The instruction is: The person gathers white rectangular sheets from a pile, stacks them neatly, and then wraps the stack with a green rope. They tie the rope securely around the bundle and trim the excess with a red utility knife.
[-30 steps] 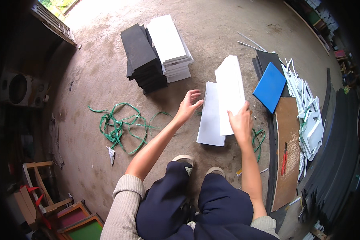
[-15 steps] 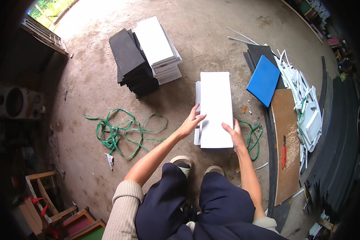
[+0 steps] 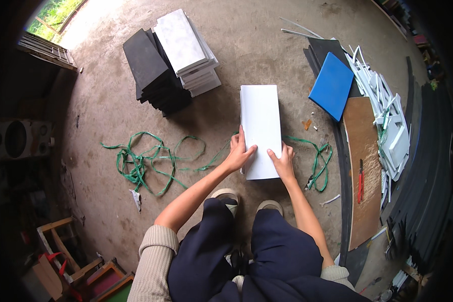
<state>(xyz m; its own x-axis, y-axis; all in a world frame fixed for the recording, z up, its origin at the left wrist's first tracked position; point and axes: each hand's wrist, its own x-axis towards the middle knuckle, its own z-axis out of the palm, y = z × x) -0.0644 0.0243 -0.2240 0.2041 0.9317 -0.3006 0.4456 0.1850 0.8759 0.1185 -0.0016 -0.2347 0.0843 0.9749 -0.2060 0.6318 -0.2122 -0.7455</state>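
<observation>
A stack of long white sheets (image 3: 261,118) sits on the floor in front of my feet, its layers lined up closely. My left hand (image 3: 240,151) presses the stack's left side, thumb over the top sheet. On the opposite side my right hand (image 3: 283,162) grips the near right edge, thumb also on top. The fingers' undersides are hidden behind the stack. Green plastic twine (image 3: 314,162) runs out to the right of the stack, and a larger tangle of green twine (image 3: 136,166) lies loose on the left.
Farther off stand a black sheet stack (image 3: 148,63) and another white stack (image 3: 182,43). At right are a blue panel (image 3: 332,85), a brown board (image 3: 360,146) bearing a red-handled cutter (image 3: 360,183), and white offcuts (image 3: 391,128). Wooden frames (image 3: 73,254) lie lower left.
My left fingers have closed in against the stack, and the protruding sheets on its left are now nearly flush with the top one. My right hand has shifted slightly up the edge.
</observation>
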